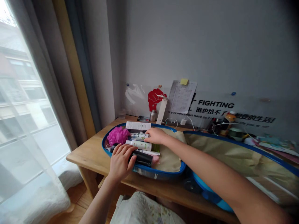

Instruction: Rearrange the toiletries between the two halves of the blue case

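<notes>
Fingers (127, 150) of left hand (120, 161) round black bottle (143, 158), right hand (156, 136) on tube (139, 136), grip unclear

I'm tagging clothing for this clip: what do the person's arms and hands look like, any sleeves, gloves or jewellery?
Both forearms are bare, with no sleeve in view. The left hand and right hand wear no gloves; no watch, bracelet or ring shows.

a clear sheet (233, 107) on the wall bears "fighting" in bold black, with "谁也给不了" and "想要的生活!" below it. a smaller english line reads partly "you don't work hard". print on the pinned paper (181, 98), white tube (139, 144) and black bottle (142, 157) is too small to read.
</notes>
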The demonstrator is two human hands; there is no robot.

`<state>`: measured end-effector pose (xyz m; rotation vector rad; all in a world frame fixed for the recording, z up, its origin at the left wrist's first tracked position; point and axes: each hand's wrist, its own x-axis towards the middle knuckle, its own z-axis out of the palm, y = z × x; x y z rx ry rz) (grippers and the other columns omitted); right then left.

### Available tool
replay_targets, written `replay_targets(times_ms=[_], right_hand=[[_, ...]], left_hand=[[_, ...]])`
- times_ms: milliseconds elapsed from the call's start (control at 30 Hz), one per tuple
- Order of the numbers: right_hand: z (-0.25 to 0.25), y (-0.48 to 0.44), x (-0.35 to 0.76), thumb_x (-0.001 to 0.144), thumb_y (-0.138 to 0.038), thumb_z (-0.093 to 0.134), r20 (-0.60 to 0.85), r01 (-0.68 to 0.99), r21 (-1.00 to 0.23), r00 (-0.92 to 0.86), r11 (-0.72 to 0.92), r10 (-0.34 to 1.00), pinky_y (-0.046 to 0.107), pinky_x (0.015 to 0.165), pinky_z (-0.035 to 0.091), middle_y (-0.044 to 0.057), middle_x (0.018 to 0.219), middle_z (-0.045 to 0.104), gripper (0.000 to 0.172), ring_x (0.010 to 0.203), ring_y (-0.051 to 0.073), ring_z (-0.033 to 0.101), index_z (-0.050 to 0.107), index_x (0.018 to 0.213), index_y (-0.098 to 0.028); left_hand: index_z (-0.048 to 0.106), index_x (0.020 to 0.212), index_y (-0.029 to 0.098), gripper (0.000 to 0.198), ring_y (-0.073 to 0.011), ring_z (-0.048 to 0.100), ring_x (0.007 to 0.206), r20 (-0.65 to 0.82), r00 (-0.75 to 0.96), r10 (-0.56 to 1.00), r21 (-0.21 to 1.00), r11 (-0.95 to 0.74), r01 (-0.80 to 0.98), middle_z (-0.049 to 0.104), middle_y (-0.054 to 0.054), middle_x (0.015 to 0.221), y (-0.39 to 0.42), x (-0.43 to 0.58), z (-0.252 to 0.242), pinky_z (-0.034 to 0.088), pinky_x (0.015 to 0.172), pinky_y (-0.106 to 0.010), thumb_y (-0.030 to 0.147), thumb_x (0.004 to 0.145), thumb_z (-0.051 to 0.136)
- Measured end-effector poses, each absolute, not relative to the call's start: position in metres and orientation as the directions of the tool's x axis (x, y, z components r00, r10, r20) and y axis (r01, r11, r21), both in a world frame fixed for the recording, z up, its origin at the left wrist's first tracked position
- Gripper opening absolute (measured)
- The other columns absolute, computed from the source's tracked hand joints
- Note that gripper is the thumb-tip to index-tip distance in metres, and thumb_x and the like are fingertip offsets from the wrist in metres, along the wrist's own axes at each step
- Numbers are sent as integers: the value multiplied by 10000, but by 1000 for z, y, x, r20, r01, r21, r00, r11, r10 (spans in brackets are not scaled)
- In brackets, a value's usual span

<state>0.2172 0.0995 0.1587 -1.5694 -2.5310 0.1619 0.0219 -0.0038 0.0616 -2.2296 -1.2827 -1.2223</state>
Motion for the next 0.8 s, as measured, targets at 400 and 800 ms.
replay_targets(times_ms=[400,800], right_hand=[[143,105,189,927,-442,586,35,846,-175,-506,504,862,423,954,509,128,1269,649,402,1103,234,634,643,1252,-212],[184,123,258,908,-373,542,152,896,-254,-336,365,929,262,856,488,45,1119,741,292,1019,188,673,732,1082,-234]], left_hand=[[692,1120,243,368,-248,635,1074,782,237,577,170,-563,809,728,-60,1098,-4,22,62,398,1046,-451,354,1003,362],[685,1121,235,371,-244,639,1061,789,250,562,150,-569,808,731,-54,1098,-3,20,60,386,1032,-450,359,1012,353]])
